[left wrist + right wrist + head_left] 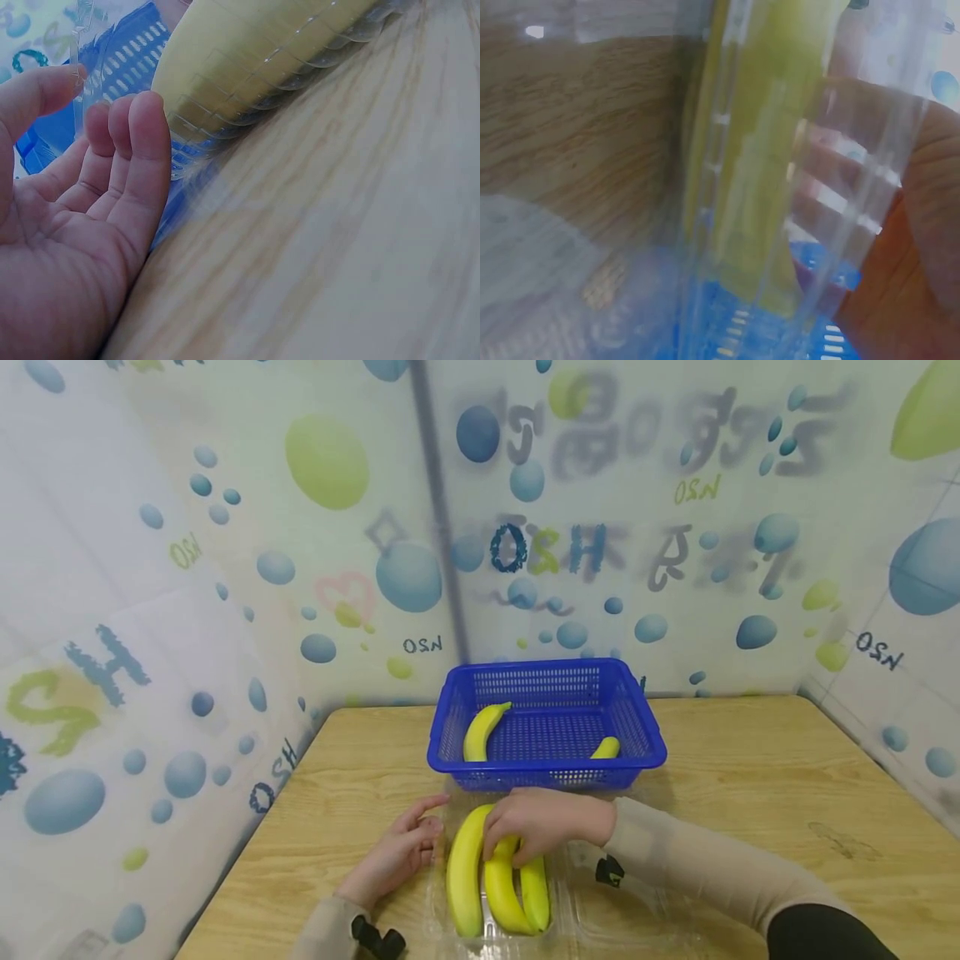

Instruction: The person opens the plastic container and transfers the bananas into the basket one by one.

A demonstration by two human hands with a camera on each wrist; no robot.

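A clear plastic clamshell box [564, 920] lies unfolded on the table with three yellow bananas in its left half. My right hand [547, 818] reaches down from above and grips the upper part of the middle banana [502, 893]. Close beside it lies the right banana [536, 895], partly under my fingers. The left banana [463, 881] lies along the box's left side. At that side my left hand [396, 858] rests with relaxed fingers, holding nothing. In the left wrist view its fingertips [148, 120] are at the ribbed plastic wall; whether they touch it I cannot tell.
Just behind the box stands a blue plastic basket [547, 767]. It contains a banana [483, 733] at the left and another banana [607, 747], mostly hidden by the front wall. The wooden table [757, 793] extends to both sides, with a patterned curtain [360, 568] behind.
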